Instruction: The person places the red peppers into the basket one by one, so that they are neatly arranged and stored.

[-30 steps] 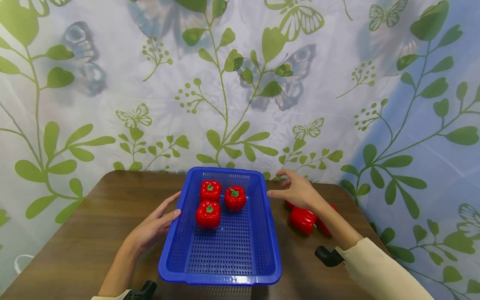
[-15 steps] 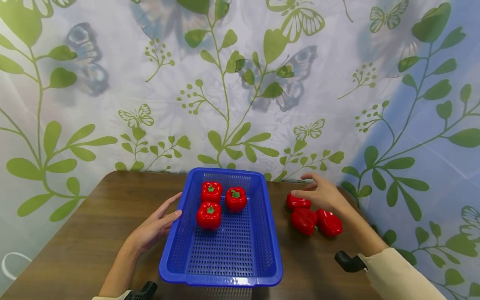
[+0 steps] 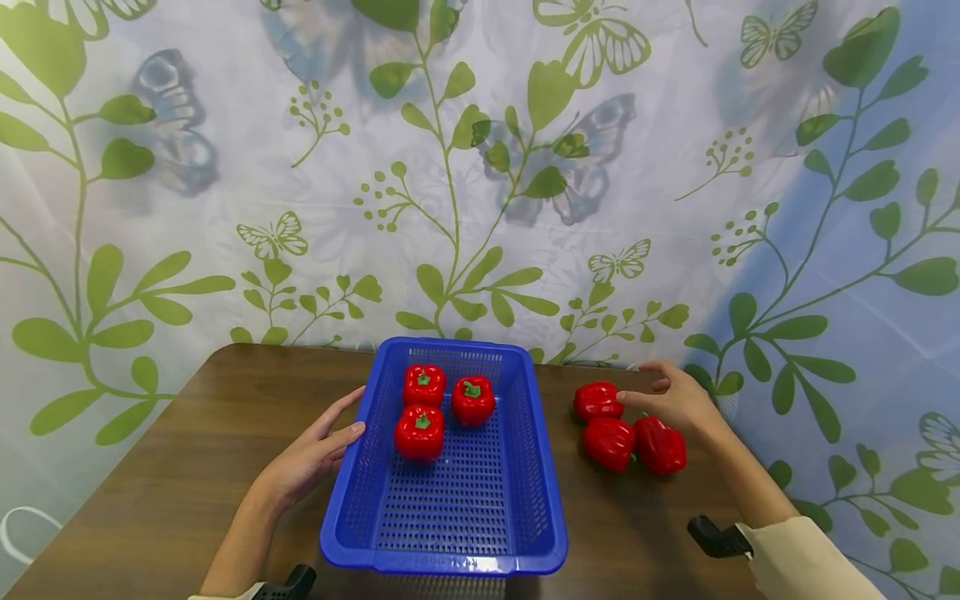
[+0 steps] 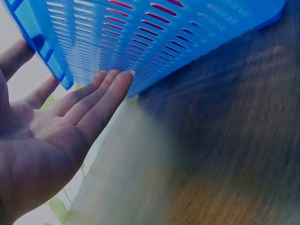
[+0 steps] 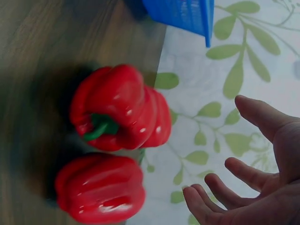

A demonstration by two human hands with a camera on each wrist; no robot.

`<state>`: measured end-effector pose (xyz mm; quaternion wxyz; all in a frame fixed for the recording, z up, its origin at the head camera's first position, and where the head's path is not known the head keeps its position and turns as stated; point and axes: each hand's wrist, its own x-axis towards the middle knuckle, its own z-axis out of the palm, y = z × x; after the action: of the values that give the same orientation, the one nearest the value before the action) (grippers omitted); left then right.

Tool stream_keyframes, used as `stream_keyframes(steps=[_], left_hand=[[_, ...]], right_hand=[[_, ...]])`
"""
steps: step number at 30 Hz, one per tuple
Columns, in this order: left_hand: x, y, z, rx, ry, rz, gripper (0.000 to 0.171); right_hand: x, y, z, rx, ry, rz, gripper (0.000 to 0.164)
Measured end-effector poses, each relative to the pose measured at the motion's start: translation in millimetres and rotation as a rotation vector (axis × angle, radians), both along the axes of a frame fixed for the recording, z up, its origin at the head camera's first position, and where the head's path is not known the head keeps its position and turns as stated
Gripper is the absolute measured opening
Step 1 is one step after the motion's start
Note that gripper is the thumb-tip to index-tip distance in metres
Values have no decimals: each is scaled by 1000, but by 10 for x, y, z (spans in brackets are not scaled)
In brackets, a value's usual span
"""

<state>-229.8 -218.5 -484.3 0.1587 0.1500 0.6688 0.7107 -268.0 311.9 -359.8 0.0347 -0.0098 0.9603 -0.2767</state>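
Note:
A blue perforated plastic basket (image 3: 444, 564) stands on the table with three red bell peppers inside, one of them a pepper (image 3: 419, 433) nearest the front. My left hand (image 3: 309, 457) rests its straight fingers and thumb against the basket's left side; in the left wrist view the fingertips touch the slotted wall. To the right of the basket lie three more bell peppers: a back one (image 3: 597, 401), a front one (image 3: 609, 443) and a right one (image 3: 660, 445). Over them my right hand (image 3: 681, 406) hovers, thumb and fingers spread apart, holding nothing.
The brown wooden table (image 3: 225, 417) runs back to a leaf-and-butterfly printed cloth (image 3: 480, 167). At the left a white loop (image 3: 26, 533) shows beside the table edge.
My right hand has moved right, away from the basket and over the loose peppers, uncovering them. My left hand stays at the basket's side.

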Motion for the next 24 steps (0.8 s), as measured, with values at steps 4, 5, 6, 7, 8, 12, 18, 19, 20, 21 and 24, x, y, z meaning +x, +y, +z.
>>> stream_keyframes(steps=[4,5,6,7,8,12,18,19,20,21,24], left_hand=[[-2,1,5,3,-3,-2,65],[-5,0,6,4,-3,-2,65],[-10,-1,8,3,-2,-2,65],[-14,-3,9,2,-2,-3,65],[-17,-3,12,-2,0,-3,65],[-21,-5,22,-8,1,2,65],[-1,-4,13,3,-9,-1,65],[1,-2,11,6,-10,-3,65],[3,0,9,9,-9,-4,65],[4,1,7,12,-9,-4,65],[4,5,5,15,-7,-2,65]], right_hand=[[2,130,-98,-8,5,-38,89],[-2,164,-128,-11,8,-48,89],[-5,197,-158,-12,14,-58,90],[-11,230,-190,-15,17,-68,91],[-18,261,-223,-15,21,-80,93],[-37,353,-350,-13,41,-118,96],[-43,451,-539,-33,44,-139,98],[-42,462,-570,-41,37,-146,99],[-44,473,-600,-46,32,-153,99],[-45,481,-626,-51,30,-162,99],[-49,493,-692,-67,27,-192,98]])
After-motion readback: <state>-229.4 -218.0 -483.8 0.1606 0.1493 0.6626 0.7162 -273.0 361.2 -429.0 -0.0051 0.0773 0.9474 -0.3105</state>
